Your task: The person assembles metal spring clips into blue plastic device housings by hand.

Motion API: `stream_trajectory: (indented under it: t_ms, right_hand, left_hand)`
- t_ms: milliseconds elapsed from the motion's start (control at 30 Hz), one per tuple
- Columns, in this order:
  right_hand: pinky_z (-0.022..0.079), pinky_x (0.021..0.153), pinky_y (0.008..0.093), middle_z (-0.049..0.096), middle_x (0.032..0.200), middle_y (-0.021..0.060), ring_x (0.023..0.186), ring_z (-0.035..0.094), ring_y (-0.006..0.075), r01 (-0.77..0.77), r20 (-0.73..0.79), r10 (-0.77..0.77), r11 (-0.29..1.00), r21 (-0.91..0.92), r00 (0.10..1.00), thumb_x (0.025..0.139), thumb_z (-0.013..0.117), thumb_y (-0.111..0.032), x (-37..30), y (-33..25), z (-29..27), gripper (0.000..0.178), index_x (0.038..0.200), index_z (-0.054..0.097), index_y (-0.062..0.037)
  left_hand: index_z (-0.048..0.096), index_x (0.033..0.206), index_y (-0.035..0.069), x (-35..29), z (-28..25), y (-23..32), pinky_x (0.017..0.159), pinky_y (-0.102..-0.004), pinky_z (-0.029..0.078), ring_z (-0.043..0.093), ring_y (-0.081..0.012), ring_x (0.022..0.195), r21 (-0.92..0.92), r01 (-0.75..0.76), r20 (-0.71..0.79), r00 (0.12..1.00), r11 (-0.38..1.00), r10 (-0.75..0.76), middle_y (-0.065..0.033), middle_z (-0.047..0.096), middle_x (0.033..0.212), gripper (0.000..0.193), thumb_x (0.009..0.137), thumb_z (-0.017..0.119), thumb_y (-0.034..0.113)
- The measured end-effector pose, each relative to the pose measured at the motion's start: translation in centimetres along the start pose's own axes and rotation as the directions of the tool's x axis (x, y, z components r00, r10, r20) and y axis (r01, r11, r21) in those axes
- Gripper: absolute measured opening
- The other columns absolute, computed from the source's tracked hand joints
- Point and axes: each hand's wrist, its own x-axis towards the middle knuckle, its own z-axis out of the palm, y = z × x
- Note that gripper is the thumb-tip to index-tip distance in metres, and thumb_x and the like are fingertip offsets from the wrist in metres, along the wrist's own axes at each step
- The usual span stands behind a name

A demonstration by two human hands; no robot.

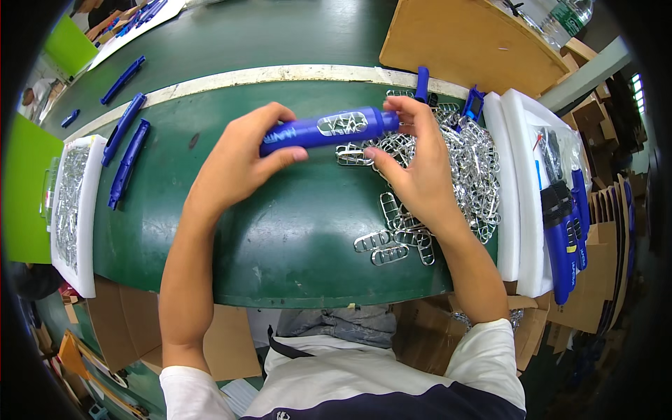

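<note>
Left hand [241,154] is gripping a blue tubular housing [304,131] by its wide end; right hand [423,168] is curling half-open at the narrow end, contact unclear. Housing is hovering over the green worktop [301,231], beside the metal-frame pile [472,171].

The surface [280,231] is dark green, with a white strip [294,73] along its far edge. Near its right edge lies a heap of shiny metal frames [476,168]; a few loose frames [390,255] lie nearer to the front edge. Two blue parts [422,84] are by the far right corner. White foam [507,210] borders the right edge, a foam tray [87,217] the left, near two long blue shells [130,161].
</note>
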Motion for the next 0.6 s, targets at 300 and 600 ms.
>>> stream_trajectory:
  t_ms: [300, 600]
  right_hand:
    - [0.047, 0.088, 0.0429, 0.064, 0.103, 0.0082, 0.101, 0.061, 0.0296, 0.163, 0.239, -0.078, 0.919, -0.360, 0.968, 0.081, 0.082, -0.009, -0.8, 0.5, 0.4, 0.028, 0.106, 0.069, -0.0087]
    - [0.050, 0.088, 0.0456, 0.064, 0.095, 0.0112, 0.098, 0.064, 0.0330, 0.087, 0.226, -0.058, 0.989, -0.120, 0.972, 0.087, 0.074, -0.004, -0.9, 0.5, 0.5, 0.017, 0.102, 0.068, -0.0038]
  left_hand:
    - [0.065, 0.122, 0.005, 3.7, -4.2, -8.4, 0.087, -0.0387, 0.049, 0.062, -0.0279, 0.092, 0.291, 0.182, -0.414, 0.909, 0.939, -0.048, -0.0141, 0.065, 0.099, 0.030, 0.100, 0.068, 0.025]
    - [0.069, 0.132, 0.026, 12.0, -5.0, -17.1, 0.103, -0.0490, 0.046, 0.054, -0.0310, 0.125, 0.673, 0.414, -0.317, 0.910, 0.614, -0.266, -0.0115, 0.060, 0.131, 0.041, 0.102, 0.062, 0.052]
